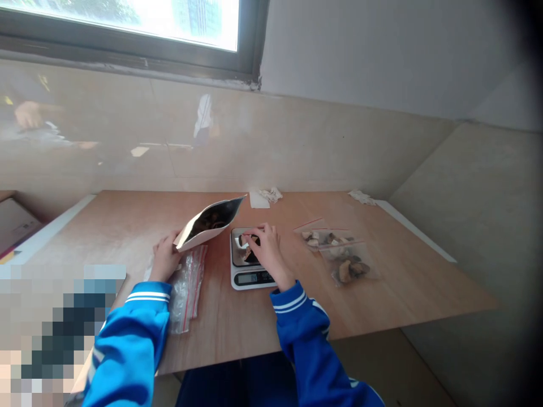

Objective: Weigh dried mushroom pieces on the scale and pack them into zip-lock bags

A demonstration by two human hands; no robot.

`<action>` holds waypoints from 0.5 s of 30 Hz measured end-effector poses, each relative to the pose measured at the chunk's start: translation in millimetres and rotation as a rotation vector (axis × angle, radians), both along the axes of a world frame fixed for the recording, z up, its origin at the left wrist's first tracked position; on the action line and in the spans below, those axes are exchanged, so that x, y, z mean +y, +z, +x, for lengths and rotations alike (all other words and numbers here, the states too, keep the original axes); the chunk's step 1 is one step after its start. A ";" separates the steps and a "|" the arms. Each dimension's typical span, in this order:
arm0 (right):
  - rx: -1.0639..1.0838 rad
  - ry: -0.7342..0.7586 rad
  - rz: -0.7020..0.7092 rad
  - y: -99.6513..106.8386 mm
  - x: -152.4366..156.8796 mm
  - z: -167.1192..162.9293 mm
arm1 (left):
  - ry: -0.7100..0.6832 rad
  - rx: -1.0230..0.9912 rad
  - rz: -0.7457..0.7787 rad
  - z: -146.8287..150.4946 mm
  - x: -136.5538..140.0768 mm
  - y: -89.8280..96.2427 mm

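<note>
My left hand (166, 255) grips the near left edge of a foil-lined pouch (203, 234), tilted with its mouth open and dark pieces inside. My right hand (268, 249) is over a small digital kitchen scale (236, 269), its thumb and fingers pinched on a dark-and-pale dried piece (255, 241). More dried pieces (250, 256) lie on the scale's plate beneath the fingers. The scale's display is lit, but its reading is too small to make out. Under the pouch and beside my left hand are several clear zip bags (182, 305) with red seal lines.
Clear zip bags (354, 268) of dried pieces lie right of the scale on the wooden table (407, 282). White paper and crumpled tissue (271, 195) are at the back, with another tissue (362, 197) at the back right. A box (17, 223) stands far left.
</note>
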State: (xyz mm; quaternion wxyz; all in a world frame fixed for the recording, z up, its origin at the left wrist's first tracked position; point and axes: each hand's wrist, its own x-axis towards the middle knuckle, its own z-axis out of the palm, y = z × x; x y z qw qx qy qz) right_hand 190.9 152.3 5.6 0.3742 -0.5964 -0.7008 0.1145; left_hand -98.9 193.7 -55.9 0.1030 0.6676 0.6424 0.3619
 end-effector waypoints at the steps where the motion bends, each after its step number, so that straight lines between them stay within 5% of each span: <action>1: -0.054 -0.003 -0.012 1.0 1.0 -1.4 | -0.014 0.016 0.002 -0.2 -0.6 1.4; 6: 0.156 -0.020 0.221 19.9 -21.1 -7.8 | -0.109 0.015 0.033 -0.1 -5.2 9.2; 9: 0.286 0.094 0.383 38.8 -45.8 -17.5 | -0.126 0.037 0.054 0.8 -6.9 10.3; 13: 0.113 0.429 0.239 55.7 -61.4 -30.8 | -0.127 0.027 0.090 2.4 -6.5 7.9; 15: 0.021 0.465 0.093 55.0 -57.5 -36.7 | -0.133 0.018 0.097 2.8 -5.7 6.7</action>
